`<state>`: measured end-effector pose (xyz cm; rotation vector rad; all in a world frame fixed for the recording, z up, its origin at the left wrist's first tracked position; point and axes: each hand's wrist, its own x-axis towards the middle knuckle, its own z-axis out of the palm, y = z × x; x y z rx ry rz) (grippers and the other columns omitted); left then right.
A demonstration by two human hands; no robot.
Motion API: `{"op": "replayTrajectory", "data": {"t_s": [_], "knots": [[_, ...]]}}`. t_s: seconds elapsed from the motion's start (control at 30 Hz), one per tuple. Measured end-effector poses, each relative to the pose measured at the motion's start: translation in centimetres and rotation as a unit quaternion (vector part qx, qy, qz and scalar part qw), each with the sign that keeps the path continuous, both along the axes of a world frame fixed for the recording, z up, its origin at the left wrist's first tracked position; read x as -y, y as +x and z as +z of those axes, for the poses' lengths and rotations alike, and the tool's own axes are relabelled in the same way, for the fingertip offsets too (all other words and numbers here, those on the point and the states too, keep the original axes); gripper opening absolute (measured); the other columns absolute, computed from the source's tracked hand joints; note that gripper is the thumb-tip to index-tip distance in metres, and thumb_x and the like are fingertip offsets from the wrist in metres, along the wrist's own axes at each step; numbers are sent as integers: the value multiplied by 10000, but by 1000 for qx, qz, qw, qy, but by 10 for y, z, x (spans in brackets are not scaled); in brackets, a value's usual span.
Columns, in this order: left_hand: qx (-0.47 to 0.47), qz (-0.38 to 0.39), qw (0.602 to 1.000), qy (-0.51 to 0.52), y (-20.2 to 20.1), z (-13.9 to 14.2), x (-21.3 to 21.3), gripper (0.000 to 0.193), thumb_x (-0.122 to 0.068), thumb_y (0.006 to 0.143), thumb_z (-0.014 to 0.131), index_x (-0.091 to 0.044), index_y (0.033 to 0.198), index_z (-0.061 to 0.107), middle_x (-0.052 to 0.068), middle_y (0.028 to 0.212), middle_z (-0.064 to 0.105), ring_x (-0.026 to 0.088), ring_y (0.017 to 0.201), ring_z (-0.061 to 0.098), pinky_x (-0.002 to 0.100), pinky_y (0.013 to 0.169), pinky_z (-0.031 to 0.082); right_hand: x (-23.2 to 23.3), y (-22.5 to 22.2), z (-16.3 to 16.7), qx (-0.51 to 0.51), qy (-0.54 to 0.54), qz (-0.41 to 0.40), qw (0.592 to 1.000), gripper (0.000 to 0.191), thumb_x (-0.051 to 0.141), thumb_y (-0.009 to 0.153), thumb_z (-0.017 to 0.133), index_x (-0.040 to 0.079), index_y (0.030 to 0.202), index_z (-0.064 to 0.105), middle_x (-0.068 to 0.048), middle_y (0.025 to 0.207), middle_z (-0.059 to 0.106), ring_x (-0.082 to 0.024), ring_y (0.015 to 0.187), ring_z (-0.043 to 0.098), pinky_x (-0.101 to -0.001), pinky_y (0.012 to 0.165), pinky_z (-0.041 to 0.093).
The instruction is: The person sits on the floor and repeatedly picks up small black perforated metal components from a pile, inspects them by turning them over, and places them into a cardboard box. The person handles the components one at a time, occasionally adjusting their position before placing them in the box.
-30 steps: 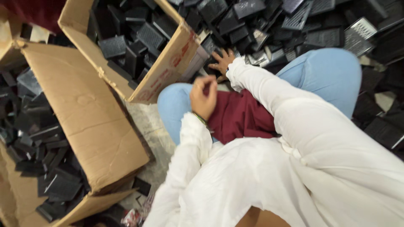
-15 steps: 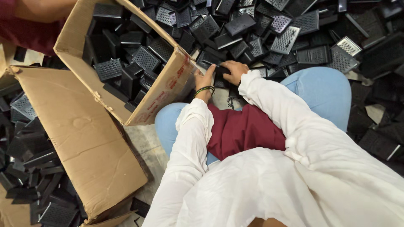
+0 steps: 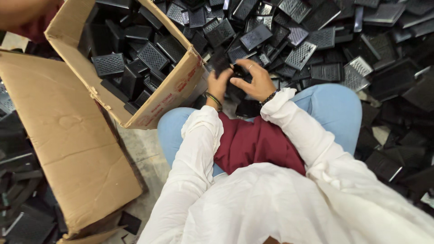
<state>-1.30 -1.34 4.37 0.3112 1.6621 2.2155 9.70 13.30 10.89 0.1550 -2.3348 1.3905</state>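
black plastic part (image 3: 236, 77) sitting between both hands above the knees, at 12 o'clock from the lap | left hand (image 3: 219, 84) gripping its left edge, fingers curling closed | right hand (image 3: 257, 80) pinching its top, fingers pressing together | cardboard box (image 3: 174, 86) of grille pieces lying at 10 o'clock | pile of black parts (image 3: 316, 40) spreading at 1 o'clock

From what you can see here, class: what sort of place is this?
Probably a workshop or sorting floor: a heap of black grilles, an open carton full of them, and both hands holding one.
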Motion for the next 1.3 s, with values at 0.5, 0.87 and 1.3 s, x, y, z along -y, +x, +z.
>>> {"op": "replayTrajectory", "data": {"t_s": [0.5, 0.87, 1.3], "knots": [[-134, -45, 985, -99, 3, 4, -7, 540, -362, 929, 751, 3, 1310, 637, 129, 1206, 700, 207, 1098, 656, 329, 983, 524, -24, -1, -49, 51, -255, -76, 963, 638, 160, 809, 897, 30, 1301, 512, -87, 1167, 632, -154, 1055, 642, -328, 925, 555], [132, -15, 990, 50, 10, 0, -3, 809, -659, 1027, 335, 41, 1360, 568, 149, 1248, 686, 194, 1095, 651, 346, 989, 528, 40, 17, -49, 112, -347, 19, 931, 546, 77, 848, 830, -16, 1323, 579, -102, 1231, 683, -150, 1129, 660, -294, 987, 543], [72, -121, 981, 137, 20, -3, -5, 466, -156, 998, 693, -34, 1407, 507, 95, 1256, 635, 194, 1160, 619, 349, 1026, 511, 33, 21, -38, 49, -133, -86, 986, 502, 125, 864, 866, -39, 1249, 587, -129, 1176, 706, -190, 1080, 692, -309, 948, 560]]}}
